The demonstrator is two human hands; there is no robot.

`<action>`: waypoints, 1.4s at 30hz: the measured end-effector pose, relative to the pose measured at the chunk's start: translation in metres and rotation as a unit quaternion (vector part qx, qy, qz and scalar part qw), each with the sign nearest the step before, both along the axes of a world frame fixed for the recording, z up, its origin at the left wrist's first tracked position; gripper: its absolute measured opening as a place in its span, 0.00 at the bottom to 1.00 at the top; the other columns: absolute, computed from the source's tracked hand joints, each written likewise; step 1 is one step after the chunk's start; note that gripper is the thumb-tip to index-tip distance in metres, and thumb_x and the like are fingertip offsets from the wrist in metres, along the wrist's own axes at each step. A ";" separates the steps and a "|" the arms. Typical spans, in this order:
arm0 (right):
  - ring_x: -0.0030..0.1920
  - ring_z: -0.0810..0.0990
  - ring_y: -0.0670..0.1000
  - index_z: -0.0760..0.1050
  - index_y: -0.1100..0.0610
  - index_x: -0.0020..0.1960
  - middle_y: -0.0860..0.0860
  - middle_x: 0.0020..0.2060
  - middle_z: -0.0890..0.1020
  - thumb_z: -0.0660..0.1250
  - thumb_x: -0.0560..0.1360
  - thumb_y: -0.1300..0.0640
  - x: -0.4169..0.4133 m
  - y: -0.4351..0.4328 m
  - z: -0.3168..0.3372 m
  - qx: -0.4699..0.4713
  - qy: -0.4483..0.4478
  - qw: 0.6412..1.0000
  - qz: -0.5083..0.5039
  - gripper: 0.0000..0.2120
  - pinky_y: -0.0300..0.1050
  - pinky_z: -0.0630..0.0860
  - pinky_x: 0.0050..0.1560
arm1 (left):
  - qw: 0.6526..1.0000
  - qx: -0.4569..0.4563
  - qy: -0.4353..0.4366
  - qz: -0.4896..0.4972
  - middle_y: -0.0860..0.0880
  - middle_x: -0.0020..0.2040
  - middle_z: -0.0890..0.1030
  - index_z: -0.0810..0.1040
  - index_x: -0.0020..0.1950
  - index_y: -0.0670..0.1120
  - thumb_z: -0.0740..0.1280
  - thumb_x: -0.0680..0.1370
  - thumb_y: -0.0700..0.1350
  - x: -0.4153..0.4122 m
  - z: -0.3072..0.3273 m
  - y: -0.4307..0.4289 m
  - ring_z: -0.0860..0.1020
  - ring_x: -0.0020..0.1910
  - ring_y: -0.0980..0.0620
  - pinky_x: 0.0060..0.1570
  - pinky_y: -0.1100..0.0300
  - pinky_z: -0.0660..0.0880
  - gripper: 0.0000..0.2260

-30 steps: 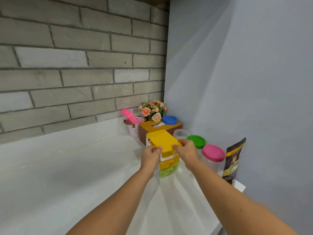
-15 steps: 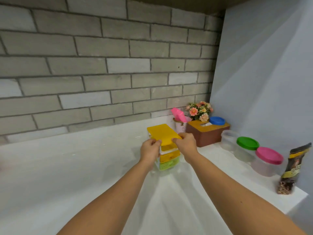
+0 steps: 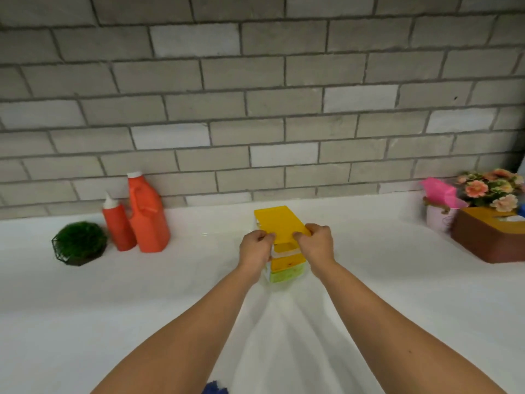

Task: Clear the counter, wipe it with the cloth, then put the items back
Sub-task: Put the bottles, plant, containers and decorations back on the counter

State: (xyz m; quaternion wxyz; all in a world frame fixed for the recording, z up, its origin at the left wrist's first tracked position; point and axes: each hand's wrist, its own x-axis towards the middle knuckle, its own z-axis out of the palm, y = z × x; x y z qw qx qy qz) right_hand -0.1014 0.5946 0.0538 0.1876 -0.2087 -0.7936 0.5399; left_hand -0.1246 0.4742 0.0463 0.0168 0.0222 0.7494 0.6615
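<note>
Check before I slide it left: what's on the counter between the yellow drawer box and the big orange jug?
Nothing: the head view shows bare white counter from the orange jug to the yellow drawer box, where the left hand grips it.

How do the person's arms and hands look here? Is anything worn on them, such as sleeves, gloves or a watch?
No sleeve shows on the left forearm or the right forearm; both are bare to the picture's edge. The left hand and right hand wear no gloves, and no watch, bracelet or ring is visible.
</note>
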 end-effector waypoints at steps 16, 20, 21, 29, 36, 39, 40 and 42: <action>0.41 0.72 0.57 0.70 0.59 0.38 0.56 0.48 0.67 0.60 0.73 0.63 -0.048 -0.139 -0.008 0.010 -0.016 0.985 0.170 0.05 0.42 0.65 0.42 | 0.991 0.012 0.000 0.130 0.48 0.34 0.72 0.71 0.36 0.45 0.60 0.79 0.38 -0.014 -0.003 -0.143 0.71 0.33 0.53 0.35 0.59 0.71 0.12; 0.42 0.73 0.57 0.72 0.62 0.44 0.57 0.51 0.67 0.59 0.74 0.62 -0.061 -0.164 -0.007 0.013 -0.020 0.985 0.172 0.04 0.43 0.67 0.43 | 0.992 0.010 0.001 0.122 0.48 0.35 0.72 0.71 0.36 0.46 0.59 0.79 0.38 -0.033 -0.004 -0.171 0.70 0.33 0.53 0.34 0.60 0.71 0.12; 0.45 0.74 0.59 0.74 0.63 0.49 0.58 0.52 0.68 0.60 0.75 0.62 -0.064 -0.170 -0.007 0.011 -0.022 0.985 0.169 0.07 0.44 0.69 0.45 | 0.993 0.004 0.000 0.115 0.48 0.35 0.71 0.72 0.36 0.47 0.59 0.80 0.38 -0.041 -0.004 -0.177 0.70 0.33 0.53 0.34 0.60 0.71 0.12; 0.58 0.75 0.59 0.69 0.60 0.68 0.59 0.62 0.67 0.60 0.77 0.60 -0.088 -0.218 -0.011 0.017 -0.047 0.987 0.151 0.20 0.50 0.72 0.61 | 0.998 -0.018 -0.018 0.059 0.45 0.38 0.74 0.73 0.38 0.47 0.58 0.80 0.40 -0.095 -0.011 -0.227 0.72 0.38 0.47 0.39 0.56 0.69 0.12; 0.63 0.72 0.56 0.61 0.55 0.73 0.56 0.64 0.66 0.60 0.77 0.60 -0.098 -0.233 -0.018 0.060 -0.043 0.985 0.158 0.25 0.47 0.70 0.63 | 0.999 -0.029 0.010 0.014 0.41 0.43 0.76 0.74 0.40 0.49 0.59 0.81 0.43 -0.128 -0.027 -0.245 0.74 0.42 0.45 0.48 0.50 0.73 0.11; 0.68 0.68 0.53 0.59 0.56 0.74 0.53 0.69 0.65 0.59 0.78 0.60 -0.097 -0.234 -0.022 0.128 -0.043 0.976 0.172 0.25 0.43 0.65 0.65 | 0.989 -0.099 0.106 0.003 0.40 0.53 0.79 0.78 0.53 0.47 0.63 0.79 0.45 -0.130 -0.030 -0.248 0.77 0.53 0.44 0.60 0.48 0.72 0.07; 0.69 0.67 0.53 0.58 0.57 0.75 0.52 0.70 0.64 0.59 0.78 0.60 -0.096 -0.235 -0.024 0.152 -0.044 0.971 0.176 0.25 0.41 0.63 0.66 | 0.978 -0.148 0.147 0.003 0.42 0.57 0.77 0.78 0.58 0.43 0.65 0.78 0.44 -0.128 -0.031 -0.249 0.75 0.56 0.45 0.62 0.54 0.69 0.11; 0.70 0.66 0.51 0.57 0.57 0.75 0.51 0.72 0.63 0.58 0.79 0.59 -0.097 -0.235 -0.029 0.199 -0.043 0.963 0.178 0.26 0.39 0.61 0.66 | 0.945 -0.240 0.221 0.011 0.44 0.60 0.75 0.78 0.60 0.39 0.66 0.77 0.41 -0.126 -0.032 -0.251 0.73 0.61 0.47 0.62 0.62 0.65 0.13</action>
